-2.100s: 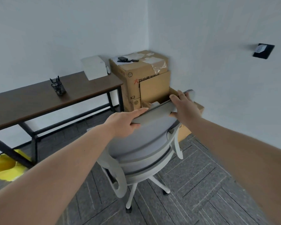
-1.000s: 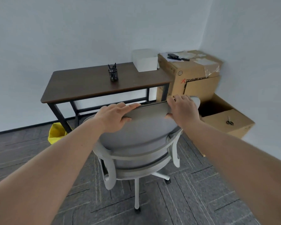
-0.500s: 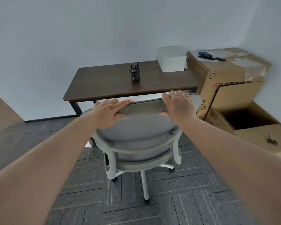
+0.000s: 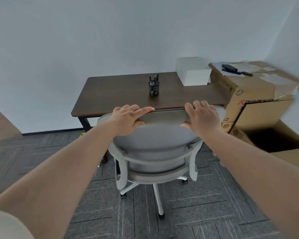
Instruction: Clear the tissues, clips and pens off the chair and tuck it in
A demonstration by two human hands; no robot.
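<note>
A grey swivel chair [image 4: 155, 149] on a white wheeled base stands right in front of me, its back towards me. My left hand [image 4: 129, 118] grips the left part of the backrest's top edge. My right hand [image 4: 203, 116] grips the right part. Beyond the chair is a dark wooden desk [image 4: 117, 94], its front edge just behind the backrest. A black mesh cup [image 4: 153, 87] with several pens stands on the desk. A white box [image 4: 193, 71] sits at the desk's right end. The chair's seat is hidden by the backrest.
Stacked cardboard boxes [image 4: 255, 94] stand right of the desk, with an open box [image 4: 280, 140] on the floor beside the chair. A dark item [image 4: 230, 68] lies on the top box. Something yellow [image 4: 83, 134] shows under the desk. Grey carpet tiles cover the floor.
The chair has swung round with both hands on its backrest, from facing the boxes in the corner to facing the desk squarely. The desk now sits straight ahead and closer.
</note>
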